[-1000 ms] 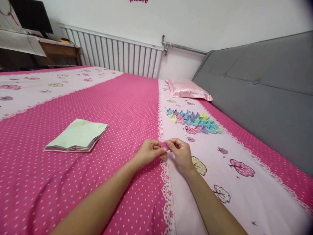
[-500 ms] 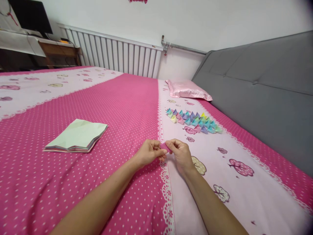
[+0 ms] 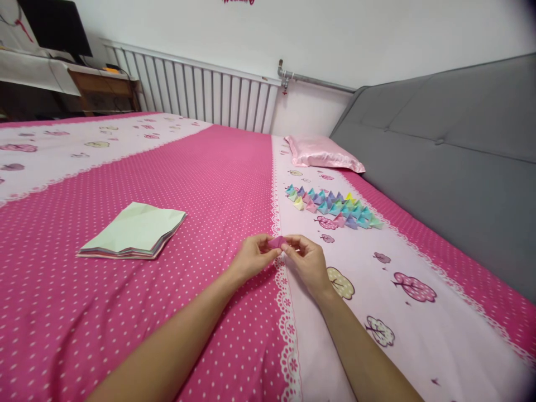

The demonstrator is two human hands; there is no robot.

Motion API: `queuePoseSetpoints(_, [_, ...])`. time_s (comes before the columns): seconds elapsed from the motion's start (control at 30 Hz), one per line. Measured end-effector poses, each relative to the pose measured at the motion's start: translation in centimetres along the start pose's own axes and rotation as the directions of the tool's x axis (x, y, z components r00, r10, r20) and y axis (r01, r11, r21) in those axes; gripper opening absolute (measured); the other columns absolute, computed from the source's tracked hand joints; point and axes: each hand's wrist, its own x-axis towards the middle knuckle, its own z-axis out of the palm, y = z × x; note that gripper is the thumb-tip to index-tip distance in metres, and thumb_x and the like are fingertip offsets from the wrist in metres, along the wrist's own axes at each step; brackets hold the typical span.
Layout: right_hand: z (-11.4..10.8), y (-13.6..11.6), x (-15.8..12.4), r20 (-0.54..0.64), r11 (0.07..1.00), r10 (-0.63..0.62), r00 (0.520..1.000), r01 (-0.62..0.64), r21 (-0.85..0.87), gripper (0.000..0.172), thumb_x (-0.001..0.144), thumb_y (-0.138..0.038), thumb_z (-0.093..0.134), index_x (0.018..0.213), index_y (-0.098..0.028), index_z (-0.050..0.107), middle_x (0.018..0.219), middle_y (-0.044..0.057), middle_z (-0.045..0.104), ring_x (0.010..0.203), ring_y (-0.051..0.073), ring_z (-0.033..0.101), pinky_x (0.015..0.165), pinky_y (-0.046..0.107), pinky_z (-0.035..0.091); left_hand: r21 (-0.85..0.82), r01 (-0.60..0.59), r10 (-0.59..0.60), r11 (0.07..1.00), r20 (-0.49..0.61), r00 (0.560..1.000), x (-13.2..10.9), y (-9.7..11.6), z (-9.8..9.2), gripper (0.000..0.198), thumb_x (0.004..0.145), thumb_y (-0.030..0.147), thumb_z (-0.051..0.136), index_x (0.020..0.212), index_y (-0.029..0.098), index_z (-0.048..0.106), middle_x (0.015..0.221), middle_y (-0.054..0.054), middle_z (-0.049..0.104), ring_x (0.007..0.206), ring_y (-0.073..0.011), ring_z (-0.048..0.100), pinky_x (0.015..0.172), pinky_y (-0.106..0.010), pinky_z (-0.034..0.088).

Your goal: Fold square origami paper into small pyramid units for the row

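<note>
Just turned the folded pink paper peak-up since the earlier frame, pinching it with fingers of left hand and right hand, over lace trim, short of colourful paper shapes. Probably light, crisp, easily crushed: best held by lower corners!

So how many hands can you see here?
2: the left hand holds the small pink paper from its left side, the right hand from its right.

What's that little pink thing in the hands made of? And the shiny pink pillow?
The small folded pink piece looks like matte paper, by its crisp, pointed shape. The pale pink rectangular pillow seems covered in satiny cloth: it shines, though the fibre is unclear.
</note>
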Motion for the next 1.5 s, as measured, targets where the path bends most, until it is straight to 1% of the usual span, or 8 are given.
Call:
queuePoseSetpoints(0.07, [-0.07, 0.08, -0.01, 0.006, 0.998, -0.036, 0.999, 0.036, -0.045, 0.023, 0.073, -0.031, 0.059, 0.091, -0.017, 0.063, 0.078, 0.004, 0.064, 0.068, 0.014, 0.057, 0.063, 0.026, 0.045, 0.087, -0.052, 0.058, 0.995, -0.062, 0.996, 0.02, 0.10, -0.13, 0.031, 0.067, 0.035, 0.066, 0.087, 0.012, 0.063, 0.080, -0.008, 0.067, 0.069, -0.0149, 0.061, 0.066, -0.027, 0.047])
queuePoseSetpoints(0.13, [-0.08, 0.06, -0.04, 0.027, 0.998, -0.039, 0.999, 0.040, -0.049, 0.024, 0.074, -0.030, 0.059, 0.094, -0.018, 0.062, 0.074, 0.002, 0.061, 0.064, 0.013, 0.055, 0.061, 0.025, 0.045, 0.152, -0.080, 0.093, 0.985, -0.079, 0.992, -0.04, 0.31, -0.26, 0.030, 0.070, 0.035, 0.063, 0.091, 0.013, 0.064, 0.085, -0.009, 0.067, 0.073, -0.0162, 0.062, 0.069, -0.029, 0.048])
queuePoseSetpoints(0.4, [0.26, 0.13, -0.23, 0.096, 1.000, 0.025, 0.995, -0.025, 0.001, 0.030, 0.073, -0.034, 0.059, 0.098, -0.018, 0.061, 0.077, 0.002, 0.058, 0.061, 0.011, 0.057, 0.061, 0.027, 0.051, 0.315, -0.053, 0.106, 0.948, -0.154, 0.982, -0.07, 0.14, -0.33, 0.021, 0.071, 0.031, 0.057, 0.081, 0.015, 0.067, 0.074, -0.007, 0.068, 0.064, -0.0154, 0.060, 0.062, -0.027, 0.047])
queuePoseSetpoints(0.53, [0.30, 0.21, -0.25, 0.083, 0.999, 0.018, 0.996, -0.014, -0.048, 0.026, 0.075, -0.034, 0.057, 0.091, -0.016, 0.062, 0.083, 0.005, 0.063, 0.063, 0.013, 0.060, 0.062, 0.027, 0.050, 0.379, -0.067, 0.135, 0.923, -0.156, 0.979, -0.20, -0.03, -0.25, 0.018, 0.071, 0.029, 0.056, 0.078, 0.016, 0.067, 0.072, -0.005, 0.067, 0.063, -0.0149, 0.059, 0.060, -0.026, 0.046])
queuePoseSetpoints(0.7, [0.30, 0.32, -0.24, 0.044, 0.996, 0.005, 0.999, -0.001, -0.092, 0.023, 0.074, -0.036, 0.058, 0.083, -0.015, 0.062, 0.078, 0.006, 0.065, 0.063, 0.016, 0.061, 0.060, 0.027, 0.050, 0.477, -0.142, 0.231, 0.867, -0.133, 0.964, -0.46, 0.17, -0.03, 0.015, 0.070, 0.027, 0.057, 0.078, 0.018, 0.067, 0.073, -0.004, 0.066, 0.062, -0.0142, 0.058, 0.061, -0.026, 0.046])
queuePoseSetpoints(1.1, [0.34, 0.31, -0.36, 0.039, 0.990, 0.037, 0.999, -0.031, -0.137, 0.024, 0.075, -0.039, 0.056, 0.075, -0.015, 0.061, 0.071, 0.004, 0.065, 0.055, 0.014, 0.059, 0.055, 0.025, 0.048, 0.491, -0.176, 0.253, 0.853, -0.094, 0.963, -0.65, 0.08, 0.34, 0.012, 0.071, 0.022, 0.053, 0.076, 0.017, 0.063, 0.073, -0.003, 0.065, 0.061, -0.0128, 0.057, 0.060, -0.024, 0.045])
queuePoseSetpoints(1.27, [0.41, 0.35, -0.41, 0.014, 0.984, 0.039, 0.999, -0.036, -0.172, 0.021, 0.073, -0.036, 0.057, 0.070, -0.016, 0.061, 0.067, 0.003, 0.064, 0.054, 0.014, 0.059, 0.053, 0.024, 0.046, 0.461, -0.183, 0.246, 0.868, -0.079, 0.966, -0.65, 0.07, 0.44, 0.010, 0.070, 0.019, 0.052, 0.070, 0.016, 0.061, 0.069, -0.002, 0.063, 0.064, -0.0129, 0.058, 0.061, -0.023, 0.046])
queuePoseSetpoints(1.5, [0.40, 0.74, -0.40, 0.027, 0.981, 0.088, 0.996, -0.082, -0.178, 0.026, 0.071, -0.041, 0.059, 0.070, -0.015, 0.062, 0.065, 0.004, 0.066, 0.055, 0.016, 0.061, 0.051, 0.023, 0.046, 0.426, -0.175, 0.224, 0.888, -0.067, 0.972, -0.57, -0.16, 0.42, 0.011, 0.067, 0.014, 0.051, 0.070, 0.016, 0.062, 0.067, -0.002, 0.064, 0.063, -0.0125, 0.058, 0.062, -0.023, 0.047])
